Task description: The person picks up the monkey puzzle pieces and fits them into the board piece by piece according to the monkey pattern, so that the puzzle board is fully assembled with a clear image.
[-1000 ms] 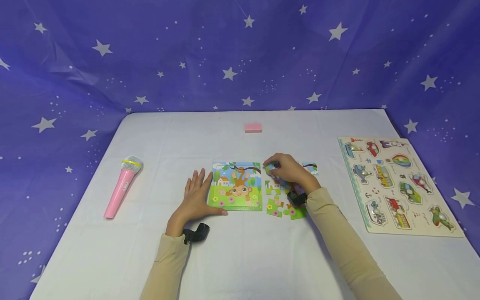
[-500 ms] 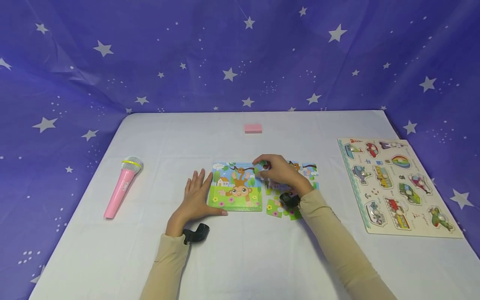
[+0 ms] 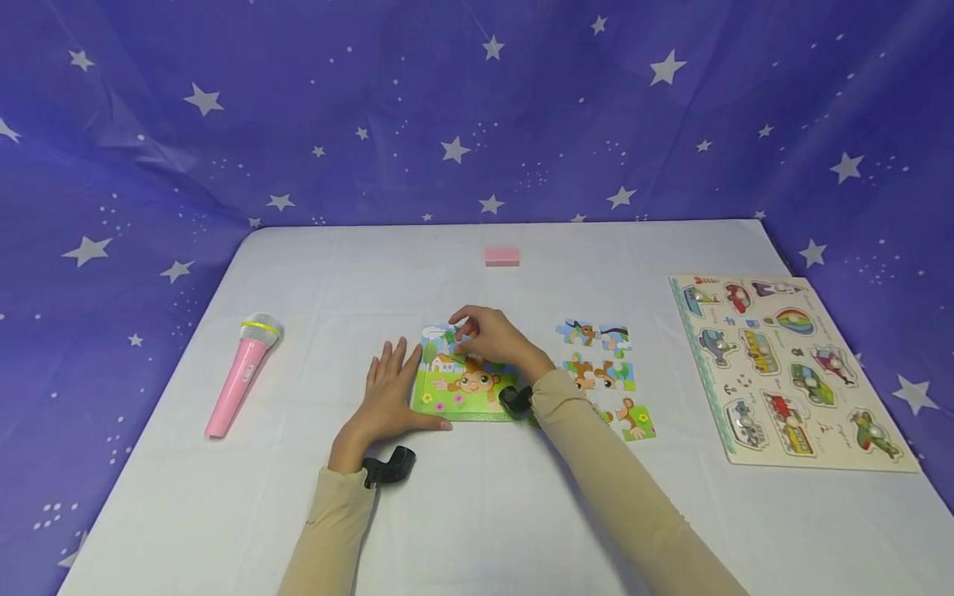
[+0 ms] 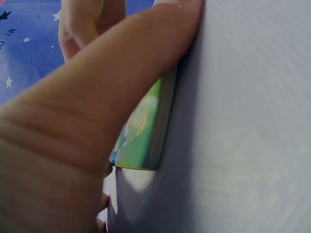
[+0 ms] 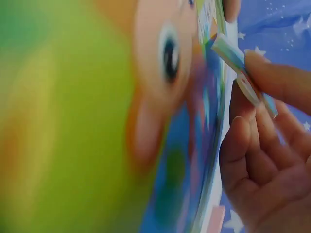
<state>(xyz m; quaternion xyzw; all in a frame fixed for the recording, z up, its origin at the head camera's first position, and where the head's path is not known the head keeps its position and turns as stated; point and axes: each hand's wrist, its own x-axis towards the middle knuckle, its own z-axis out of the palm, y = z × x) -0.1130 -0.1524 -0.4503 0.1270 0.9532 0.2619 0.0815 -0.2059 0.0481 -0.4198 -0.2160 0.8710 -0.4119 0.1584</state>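
Note:
A monkey picture puzzle board (image 3: 441, 387) lies in the middle of the white table. My left hand (image 3: 383, 396) rests spread at its left side, fingers along the left edge and thumb at the near corner. Over the board's upper left, my right hand (image 3: 498, 338) pinches a jigsaw piece (image 5: 232, 54) between thumb and fingers. In the right wrist view this piece stands tilted, close over the board. The right hand and wrist hide part of the picture. To the board's right lie several loose jigsaw pieces (image 3: 615, 338), some partly behind the right sleeve.
A pink toy microphone (image 3: 242, 372) lies at the left. A small pink block (image 3: 503, 257) sits toward the back. At the right is a large wooden vehicle puzzle (image 3: 782, 377). A purple star-patterned cloth (image 3: 402, 99) hangs behind the table.
My right hand has carried the jigsaw piece leftward from the loose pieces to over the board's upper left, uncovering several loose pieces. The left hand stays in place.

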